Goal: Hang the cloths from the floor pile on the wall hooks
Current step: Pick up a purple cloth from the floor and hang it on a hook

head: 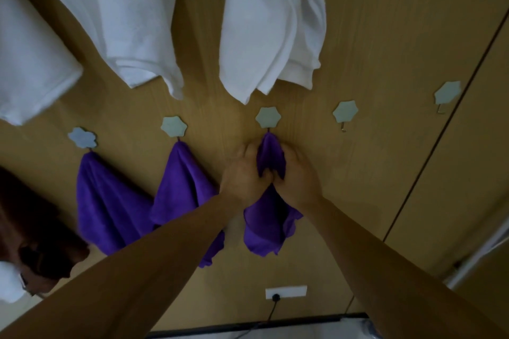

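Observation:
A row of pale flower-shaped wall hooks runs across the wooden wall. Two purple cloths hang from the left hooks, one (107, 201) and a second (181, 181). A third purple cloth (271, 157) has its top at the middle hook (268, 117). My left hand (243, 173) grips this cloth on its left side and my right hand (296, 176) grips it on the right, just below the hook. The cloth's lower part (264, 228) hangs under my wrists. Two hooks to the right, one (345, 112) and another (447, 93), are bare. The floor pile is out of view.
White towels (270, 22) hang from above the hook row, with more at the left (124, 14). A dark brown cloth (35, 228) hangs at the far left. A white socket (286, 292) with a plugged cable sits low on the wall. A door seam (440, 129) runs at the right.

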`<action>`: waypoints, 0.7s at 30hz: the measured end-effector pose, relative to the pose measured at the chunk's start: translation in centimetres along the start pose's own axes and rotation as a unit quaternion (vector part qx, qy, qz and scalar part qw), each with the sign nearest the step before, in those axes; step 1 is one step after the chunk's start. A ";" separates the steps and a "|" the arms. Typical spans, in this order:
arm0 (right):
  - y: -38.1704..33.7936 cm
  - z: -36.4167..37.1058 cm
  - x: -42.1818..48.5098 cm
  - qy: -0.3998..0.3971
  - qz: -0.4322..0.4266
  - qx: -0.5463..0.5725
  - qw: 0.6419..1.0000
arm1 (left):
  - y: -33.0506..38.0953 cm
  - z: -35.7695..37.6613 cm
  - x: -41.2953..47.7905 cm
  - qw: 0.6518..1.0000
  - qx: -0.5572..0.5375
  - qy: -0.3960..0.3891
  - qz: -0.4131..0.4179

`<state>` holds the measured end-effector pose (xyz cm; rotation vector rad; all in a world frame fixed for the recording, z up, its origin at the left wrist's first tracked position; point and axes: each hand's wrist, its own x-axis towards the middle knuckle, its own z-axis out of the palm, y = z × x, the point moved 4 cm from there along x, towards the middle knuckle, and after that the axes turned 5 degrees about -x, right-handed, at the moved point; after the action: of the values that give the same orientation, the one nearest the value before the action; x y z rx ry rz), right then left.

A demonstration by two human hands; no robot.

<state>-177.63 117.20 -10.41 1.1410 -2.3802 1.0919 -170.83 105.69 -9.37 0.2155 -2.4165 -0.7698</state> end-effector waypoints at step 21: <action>8.3 2.1 -6.5 -0.282 0.168 -0.140 0.934 | -4.1 1.8 -1.6 0.983 -0.058 -0.103 -0.142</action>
<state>-179.63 122.55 -19.55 1.0733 -3.1408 0.5095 -170.68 103.69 -13.63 0.4606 -2.5546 -1.1060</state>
